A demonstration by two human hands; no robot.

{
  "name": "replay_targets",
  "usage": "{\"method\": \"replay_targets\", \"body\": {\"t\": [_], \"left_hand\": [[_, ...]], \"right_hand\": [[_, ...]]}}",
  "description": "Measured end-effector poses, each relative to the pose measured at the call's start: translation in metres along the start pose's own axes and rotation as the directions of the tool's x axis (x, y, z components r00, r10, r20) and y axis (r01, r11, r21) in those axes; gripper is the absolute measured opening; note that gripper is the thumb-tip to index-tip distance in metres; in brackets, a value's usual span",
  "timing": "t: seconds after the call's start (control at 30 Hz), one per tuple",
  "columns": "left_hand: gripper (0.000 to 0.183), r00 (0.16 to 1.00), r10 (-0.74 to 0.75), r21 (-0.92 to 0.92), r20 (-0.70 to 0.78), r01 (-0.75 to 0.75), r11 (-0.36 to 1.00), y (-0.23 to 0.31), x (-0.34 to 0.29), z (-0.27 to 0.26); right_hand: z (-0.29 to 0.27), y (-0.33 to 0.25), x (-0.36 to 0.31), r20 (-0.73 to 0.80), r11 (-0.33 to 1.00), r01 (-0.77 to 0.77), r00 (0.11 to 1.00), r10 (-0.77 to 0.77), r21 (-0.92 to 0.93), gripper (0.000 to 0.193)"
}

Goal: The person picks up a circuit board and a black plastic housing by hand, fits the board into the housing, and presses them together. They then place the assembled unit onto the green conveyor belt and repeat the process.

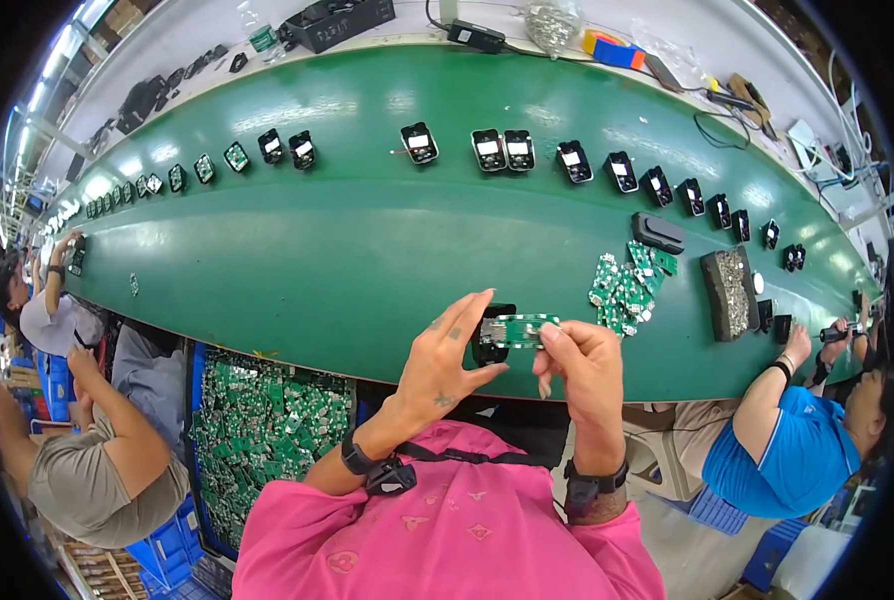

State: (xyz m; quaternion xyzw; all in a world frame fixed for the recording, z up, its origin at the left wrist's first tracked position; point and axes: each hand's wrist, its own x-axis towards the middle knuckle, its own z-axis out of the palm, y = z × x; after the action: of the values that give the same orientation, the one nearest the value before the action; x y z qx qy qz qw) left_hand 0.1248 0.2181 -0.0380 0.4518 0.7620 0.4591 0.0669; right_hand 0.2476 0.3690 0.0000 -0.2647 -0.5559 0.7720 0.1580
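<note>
Near the front edge of the green bench, my left hand (437, 358) steadies a small black plastic case (488, 353) between thumb and fingers. My right hand (585, 362) pinches the right end of a green circuit board (519, 329). The board's left end, with a silvery part on it, lies over the case opening; whether it touches the inside cannot be told. A loose pile of green circuit boards (622, 295) lies to the right of my hands, beside a black block-shaped piece (658, 232).
Black cases with white labels (573, 161) stand in a row along the far side of the green bench (367, 240). A dark tray of small metal parts (729, 295) is at right. A bin of circuit boards (267, 430) sits below the edge at left. Co-workers (797, 450) sit both sides.
</note>
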Motion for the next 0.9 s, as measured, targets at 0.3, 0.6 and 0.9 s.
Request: {"method": "replay_targets", "body": {"t": [0.3,0.6,0.9], "left_hand": [[0.087,1.0,0.012,0.019,0.011,-0.012,1.0,0.007,0.003,0.002],[0.074,0.9,-0.338,-0.541,0.274,0.435,0.72,0.021,0.009,-0.007],[0.058,0.897,-0.344,-0.627,0.277,0.44,0.643,0.017,0.009,0.0]], "right_hand": [[-0.005,0.004,0.015,0.068,0.989,-0.097,0.992,0.105,-0.11,0.033],[-0.007,0.022,0.008,0.052,0.882,0.125,0.992,-0.113,-0.454,0.032],[0.01,0.01,-0.007,-0.041,0.771,0.333,0.906,-0.421,-0.544,0.014]]}}
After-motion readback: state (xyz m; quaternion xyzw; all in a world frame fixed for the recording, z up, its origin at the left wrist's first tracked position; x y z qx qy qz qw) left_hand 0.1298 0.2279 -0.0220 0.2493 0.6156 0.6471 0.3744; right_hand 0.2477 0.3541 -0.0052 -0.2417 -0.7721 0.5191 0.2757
